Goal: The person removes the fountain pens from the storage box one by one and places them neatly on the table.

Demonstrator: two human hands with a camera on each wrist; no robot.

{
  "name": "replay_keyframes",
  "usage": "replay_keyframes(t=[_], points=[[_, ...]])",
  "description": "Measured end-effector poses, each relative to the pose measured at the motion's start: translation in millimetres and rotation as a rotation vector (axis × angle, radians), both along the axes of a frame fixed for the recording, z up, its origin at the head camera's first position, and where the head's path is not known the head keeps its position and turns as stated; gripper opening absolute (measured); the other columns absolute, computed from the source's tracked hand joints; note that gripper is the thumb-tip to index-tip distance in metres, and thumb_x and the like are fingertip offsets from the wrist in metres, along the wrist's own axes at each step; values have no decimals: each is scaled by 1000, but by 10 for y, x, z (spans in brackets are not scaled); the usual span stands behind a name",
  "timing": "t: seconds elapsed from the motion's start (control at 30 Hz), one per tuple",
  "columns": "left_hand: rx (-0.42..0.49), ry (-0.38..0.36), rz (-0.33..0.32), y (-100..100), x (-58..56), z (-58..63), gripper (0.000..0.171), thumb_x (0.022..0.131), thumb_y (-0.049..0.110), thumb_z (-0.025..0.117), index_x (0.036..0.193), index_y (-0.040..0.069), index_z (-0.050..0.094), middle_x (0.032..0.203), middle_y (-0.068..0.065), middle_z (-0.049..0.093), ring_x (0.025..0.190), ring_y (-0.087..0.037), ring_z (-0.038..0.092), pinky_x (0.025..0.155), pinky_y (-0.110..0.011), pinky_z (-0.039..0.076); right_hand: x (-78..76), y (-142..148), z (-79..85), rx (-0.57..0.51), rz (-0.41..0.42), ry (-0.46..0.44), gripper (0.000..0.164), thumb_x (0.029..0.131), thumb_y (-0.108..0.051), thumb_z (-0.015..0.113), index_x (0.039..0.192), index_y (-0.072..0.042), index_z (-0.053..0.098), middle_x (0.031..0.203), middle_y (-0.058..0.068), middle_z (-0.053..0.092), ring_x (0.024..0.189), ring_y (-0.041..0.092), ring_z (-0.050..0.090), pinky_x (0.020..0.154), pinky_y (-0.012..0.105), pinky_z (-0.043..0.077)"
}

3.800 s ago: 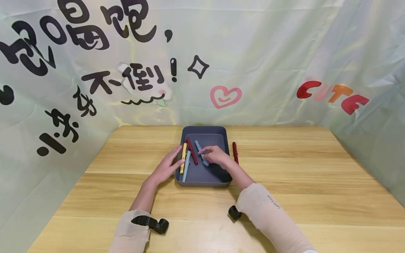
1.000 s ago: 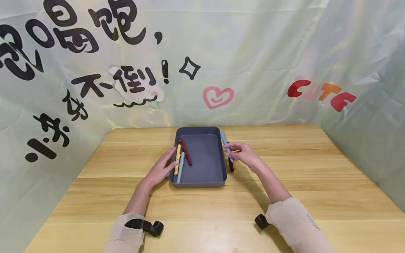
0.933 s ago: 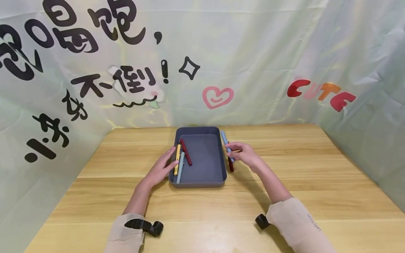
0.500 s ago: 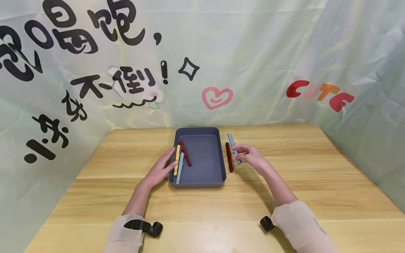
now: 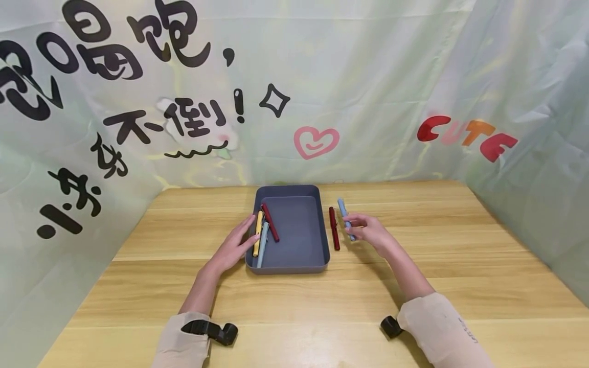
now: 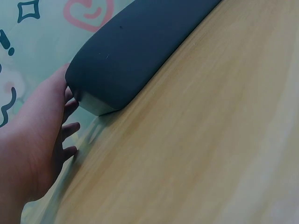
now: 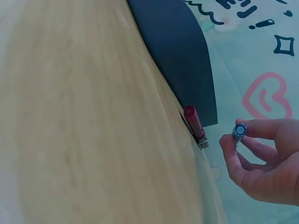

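Note:
My right hand (image 5: pixel 374 234) pinches a blue pen (image 5: pixel 342 208) between thumb and fingers, to the right of the tray. In the right wrist view the end of this pen (image 7: pixel 240 130) points at the camera. A dark red pen (image 5: pixel 334 229) with a clip lies on the table between the tray and that hand. With fairly straight fingers, my left hand (image 5: pixel 230 248) rests against the left side of the dark grey-blue tray (image 5: pixel 301 268), its thumb over the rim. Inside, along the left, lie a yellow pen (image 5: pixel 256 245), a light blue pen (image 5: pixel 262 248) and another red pen (image 5: pixel 271 225).
The wooden table (image 5: pixel 294 317) carries the tray near its back edge. A printed cloth (image 5: pixel 377 92) hangs behind and along both sides. Black wrist cameras stick out from both sleeves, the left camera (image 5: pixel 227 333) and the right camera (image 5: pixel 391 327).
The right hand has taken the blue pen out of the tray, across the rim and past the red pen, then slightly further right and nearer. The left hand has stayed at the tray.

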State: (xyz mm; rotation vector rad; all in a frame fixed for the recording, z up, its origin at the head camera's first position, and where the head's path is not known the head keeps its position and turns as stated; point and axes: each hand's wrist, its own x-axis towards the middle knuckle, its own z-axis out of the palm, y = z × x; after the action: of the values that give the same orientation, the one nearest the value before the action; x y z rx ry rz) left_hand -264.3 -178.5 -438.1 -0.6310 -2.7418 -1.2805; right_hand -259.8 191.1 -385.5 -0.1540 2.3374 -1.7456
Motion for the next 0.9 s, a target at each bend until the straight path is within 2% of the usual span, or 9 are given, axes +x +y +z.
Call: replay_keyframes(t=[0.3,0.53,0.9], points=[[-1,8,-2,-1,12,-3,64,95,43,45,148,17,21,150,-10,17,135,-30,14,104,-54,13,-29,15,-103,17,-31,-17,39,89,0,57,125,11,47,114,26,51,87,20,56,70,27,48],[4,16,-7,1,9,-1,64,95,42,45,148,16,21,150,-10,17,135,-32,14,104,-55,13,-20,21,-140,-3,-25,-27,38,90,2,54,125,12,45,114,29,51,88,22,56,70,26,49],[10,6,-5,8,14,19,63,95,42,45,148,15,21,150,-10,17,135,-30,14,105,-53,13,-22,39,-184,36,-18,-17,37,91,-2,54,125,10,47,110,22,54,81,16,54,65,24,45]])
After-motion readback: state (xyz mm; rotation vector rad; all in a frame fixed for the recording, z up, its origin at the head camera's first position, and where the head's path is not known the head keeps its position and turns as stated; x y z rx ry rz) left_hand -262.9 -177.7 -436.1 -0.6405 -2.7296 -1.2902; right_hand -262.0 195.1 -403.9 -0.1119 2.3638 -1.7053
